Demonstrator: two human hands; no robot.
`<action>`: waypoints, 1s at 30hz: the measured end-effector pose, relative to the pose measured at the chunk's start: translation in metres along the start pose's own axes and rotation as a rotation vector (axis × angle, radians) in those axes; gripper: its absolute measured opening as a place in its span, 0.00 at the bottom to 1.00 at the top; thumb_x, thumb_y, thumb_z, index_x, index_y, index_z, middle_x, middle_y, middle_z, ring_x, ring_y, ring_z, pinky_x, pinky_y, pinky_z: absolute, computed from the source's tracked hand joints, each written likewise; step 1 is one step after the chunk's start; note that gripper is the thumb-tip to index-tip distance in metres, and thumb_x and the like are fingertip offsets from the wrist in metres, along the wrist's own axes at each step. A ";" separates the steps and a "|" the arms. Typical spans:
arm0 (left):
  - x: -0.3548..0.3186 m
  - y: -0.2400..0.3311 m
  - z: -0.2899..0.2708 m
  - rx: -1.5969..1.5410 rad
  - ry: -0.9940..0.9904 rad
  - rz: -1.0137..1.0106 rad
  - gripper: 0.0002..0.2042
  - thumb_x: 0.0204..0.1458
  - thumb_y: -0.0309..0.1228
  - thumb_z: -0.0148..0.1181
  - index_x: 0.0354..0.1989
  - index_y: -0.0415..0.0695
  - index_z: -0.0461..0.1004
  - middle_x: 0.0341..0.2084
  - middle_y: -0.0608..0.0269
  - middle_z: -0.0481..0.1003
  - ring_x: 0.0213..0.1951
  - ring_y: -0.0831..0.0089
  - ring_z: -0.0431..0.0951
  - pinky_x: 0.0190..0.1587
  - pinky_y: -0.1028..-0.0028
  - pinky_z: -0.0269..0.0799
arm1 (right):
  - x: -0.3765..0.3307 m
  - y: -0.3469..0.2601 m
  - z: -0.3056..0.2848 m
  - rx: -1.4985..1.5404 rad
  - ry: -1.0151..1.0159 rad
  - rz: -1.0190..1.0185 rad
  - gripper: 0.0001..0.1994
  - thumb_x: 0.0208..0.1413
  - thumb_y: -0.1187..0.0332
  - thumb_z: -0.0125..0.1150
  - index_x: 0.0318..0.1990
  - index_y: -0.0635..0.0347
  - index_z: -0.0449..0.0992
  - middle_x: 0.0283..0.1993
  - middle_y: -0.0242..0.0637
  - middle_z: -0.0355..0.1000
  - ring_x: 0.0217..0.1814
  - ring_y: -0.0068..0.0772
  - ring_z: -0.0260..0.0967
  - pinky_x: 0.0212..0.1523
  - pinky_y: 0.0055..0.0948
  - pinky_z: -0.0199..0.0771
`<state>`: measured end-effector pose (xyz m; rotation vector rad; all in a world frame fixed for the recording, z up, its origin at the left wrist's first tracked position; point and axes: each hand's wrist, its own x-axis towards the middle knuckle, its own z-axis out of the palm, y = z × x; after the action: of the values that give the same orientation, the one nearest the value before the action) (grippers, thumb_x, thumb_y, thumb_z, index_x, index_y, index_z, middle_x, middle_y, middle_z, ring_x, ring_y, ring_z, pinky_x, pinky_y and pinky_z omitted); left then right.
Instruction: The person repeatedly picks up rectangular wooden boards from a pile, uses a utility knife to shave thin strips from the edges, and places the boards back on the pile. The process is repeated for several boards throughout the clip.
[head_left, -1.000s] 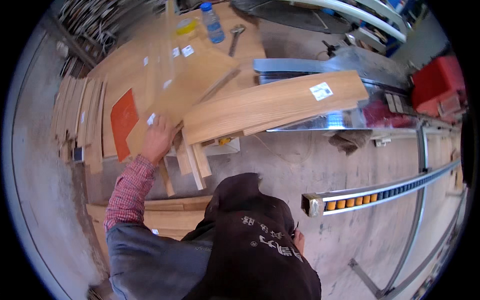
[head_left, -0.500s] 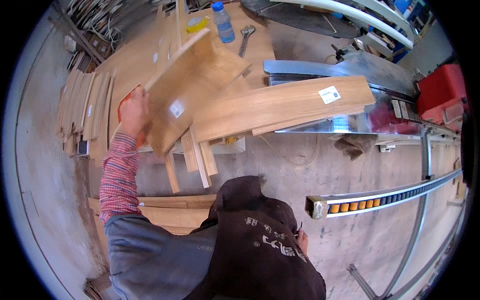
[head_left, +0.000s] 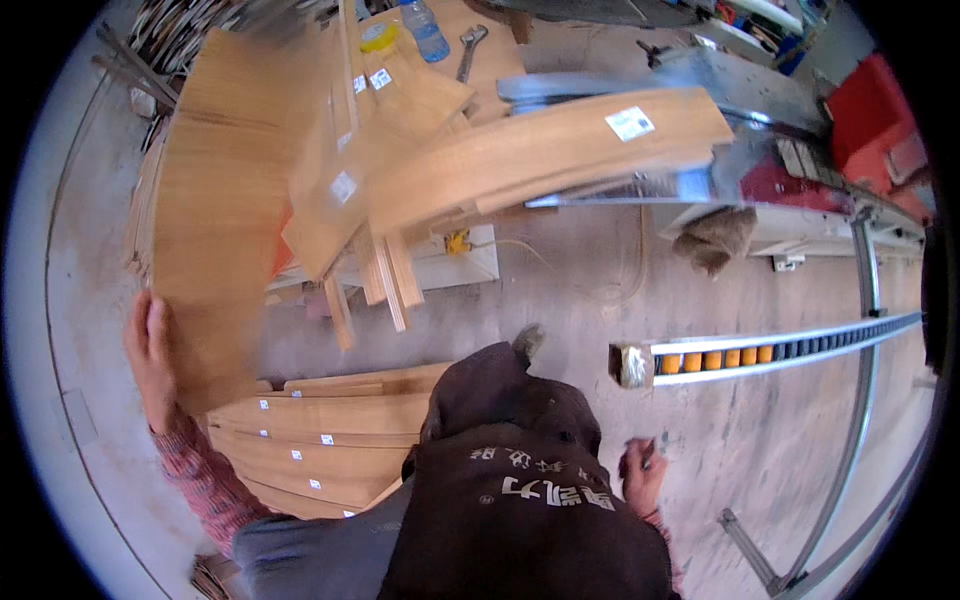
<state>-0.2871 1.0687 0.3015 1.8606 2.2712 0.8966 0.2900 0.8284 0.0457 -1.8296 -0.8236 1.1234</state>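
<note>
A wide light-brown wooden board (head_left: 215, 220) stands up on the left, its far part smeared by motion. My left hand (head_left: 152, 350) grips its near left edge, fingers along the edge. Low on the right, my right hand (head_left: 643, 475) is closed, with something small and dark at its fingertips that I cannot make out. Ahead lie more boards: a long labelled board (head_left: 545, 150) reaching right over the metal machine table, and a labelled panel (head_left: 345, 190) beside the raised one. Narrow wooden strips (head_left: 388, 280) stick out beneath them.
Labelled boards (head_left: 330, 420) lie low at my left. An adjustable wrench (head_left: 468, 50), a water bottle (head_left: 425, 35) and a yellow tape roll (head_left: 378, 36) sit on the far worktop. A metal rail with orange rollers (head_left: 715, 360) juts in from the right, below a red machine housing (head_left: 880, 125).
My left hand has moved left and nearer, now holding a board upright at the left. Boards low at the left show more. My right hand has come further out from the apron.
</note>
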 end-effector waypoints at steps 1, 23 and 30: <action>-0.029 0.015 0.004 -0.089 -0.105 -0.041 0.22 0.67 0.38 0.56 0.60 0.32 0.71 0.56 0.56 0.74 0.58 0.68 0.73 0.61 0.69 0.66 | 0.004 -0.018 -0.011 0.017 0.012 -0.075 0.11 0.69 0.66 0.54 0.37 0.65 0.76 0.22 0.26 0.69 0.22 0.16 0.62 0.24 0.22 0.62; -0.384 0.273 0.323 -0.429 -1.537 0.221 0.09 0.62 0.33 0.57 0.37 0.40 0.76 0.25 0.79 0.69 0.27 0.89 0.63 0.28 0.82 0.58 | -0.104 0.163 -0.268 0.663 0.316 0.072 0.12 0.65 0.60 0.64 0.41 0.60 0.79 0.23 0.17 0.64 0.19 0.09 0.59 0.18 0.17 0.54; -0.436 0.302 0.403 -0.337 -1.739 0.299 0.09 0.63 0.32 0.57 0.36 0.40 0.78 0.25 0.79 0.69 0.28 0.89 0.64 0.29 0.82 0.60 | -0.150 0.251 -0.286 0.810 0.406 0.222 0.14 0.68 0.57 0.58 0.38 0.59 0.78 0.24 0.20 0.66 0.17 0.12 0.59 0.16 0.19 0.56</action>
<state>0.2555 0.8547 -0.0190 1.5769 0.7130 -0.3740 0.5209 0.5023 -0.0424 -1.3808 0.0896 0.9650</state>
